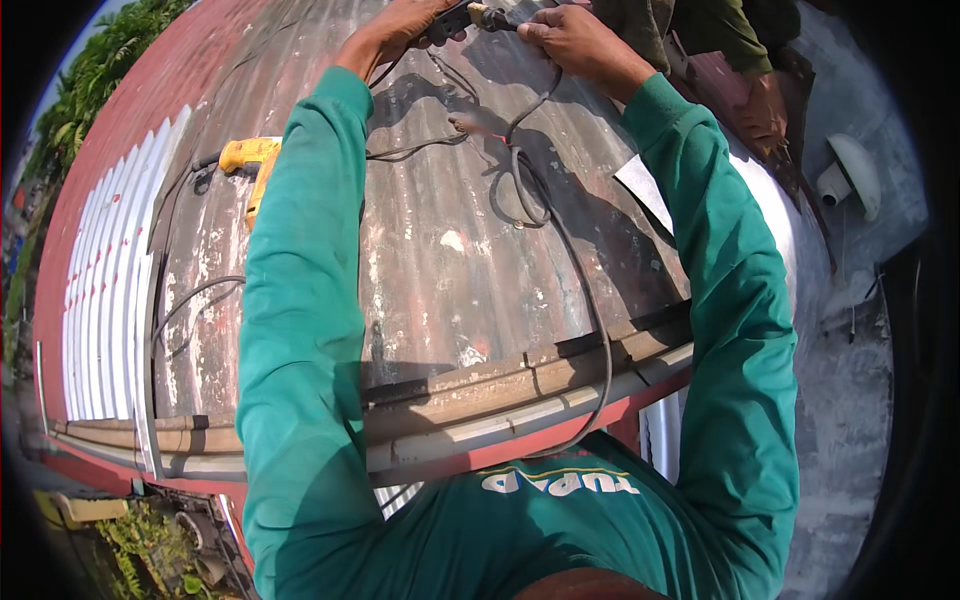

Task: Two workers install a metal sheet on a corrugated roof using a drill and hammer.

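At the top middle my left hand (pixel 405 28) is closed on a black electrical connector (pixel 448 22). My right hand (pixel 565 38) pinches a dark plug (pixel 505 22) just beside it, near a small pale piece between the two; whether they are joined I cannot tell. A cable (pixel 540 205) runs down from there in loops over the weathered corrugated roof (pixel 440 300) and across its front edge. A yellow power tool (pixel 242 155) lies on the roof left of my left forearm, partly hidden by it.
Another person's hand (pixel 760 115) and olive sleeve are at the upper right. A white metal sheet (pixel 640 190) lies beside my right arm, white corrugated sheets (pixel 105 280) at left. A gutter (pixel 500 420) borders the near edge; a white round fixture (pixel 850 180) sits at right.
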Demonstrator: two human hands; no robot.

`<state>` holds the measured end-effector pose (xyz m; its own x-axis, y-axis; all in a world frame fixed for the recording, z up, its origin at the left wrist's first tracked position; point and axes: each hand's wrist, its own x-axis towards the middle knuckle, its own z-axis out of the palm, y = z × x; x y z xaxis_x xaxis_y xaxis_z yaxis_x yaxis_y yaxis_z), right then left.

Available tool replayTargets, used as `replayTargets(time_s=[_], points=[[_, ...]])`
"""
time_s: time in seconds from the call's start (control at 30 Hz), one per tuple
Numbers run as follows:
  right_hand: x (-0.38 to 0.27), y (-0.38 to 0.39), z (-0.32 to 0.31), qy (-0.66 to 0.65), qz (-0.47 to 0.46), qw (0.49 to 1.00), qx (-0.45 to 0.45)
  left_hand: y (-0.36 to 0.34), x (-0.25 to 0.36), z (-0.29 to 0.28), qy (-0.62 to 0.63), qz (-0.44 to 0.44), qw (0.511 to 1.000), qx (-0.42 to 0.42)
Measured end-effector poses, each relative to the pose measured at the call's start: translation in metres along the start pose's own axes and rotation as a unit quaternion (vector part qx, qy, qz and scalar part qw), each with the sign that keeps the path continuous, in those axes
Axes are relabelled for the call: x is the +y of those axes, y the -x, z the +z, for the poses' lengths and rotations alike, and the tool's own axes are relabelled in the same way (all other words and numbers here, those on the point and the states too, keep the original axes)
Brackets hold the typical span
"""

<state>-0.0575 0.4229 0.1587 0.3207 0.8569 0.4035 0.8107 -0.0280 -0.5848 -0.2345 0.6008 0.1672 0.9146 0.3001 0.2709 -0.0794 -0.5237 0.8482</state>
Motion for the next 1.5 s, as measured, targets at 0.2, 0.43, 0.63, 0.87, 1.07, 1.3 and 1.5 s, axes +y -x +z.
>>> replayTargets(time_s=[0.2, 0.43, 0.63, 0.87, 1.07, 1.3, 1.5], points=[[-0.033, 0.044, 0.018, 0.253, -0.047, 0.961, 0.098, 0.004, 0.000, 0.005, -0.033, 0.034, 0.997, 0.061], [-0.063, 0.073, -0.043, 0.128, 0.041, 0.986, 0.102, 0.002, -0.012, 0.003, -0.094, 0.039, 0.988, 0.114], [-0.064, 0.056, -0.052, -0.308, 0.110, 0.941, 0.088, 0.000, -0.016, -0.042, -0.192, 0.060, 0.955, 0.215], [-0.003, 0.067, 0.013, 0.056, 0.072, 0.989, -0.112, 0.117, -0.008, -0.085, -0.244, -0.003, 0.943, 0.227], [-0.009, 0.103, 0.037, 0.058, 0.079, 0.981, -0.165, 0.238, -0.009, -0.077, -0.261, -0.157, 0.939, 0.159], [-0.009, 0.104, 0.056, 0.124, 0.060, 0.979, -0.149, 0.252, -0.028, -0.038, -0.258, -0.301, 0.914, 0.087], [-0.001, 0.110, 0.067, 0.054, 0.058, 0.989, -0.126, 0.233, -0.060, -0.013, -0.401, -0.299, 0.851, 0.159]])
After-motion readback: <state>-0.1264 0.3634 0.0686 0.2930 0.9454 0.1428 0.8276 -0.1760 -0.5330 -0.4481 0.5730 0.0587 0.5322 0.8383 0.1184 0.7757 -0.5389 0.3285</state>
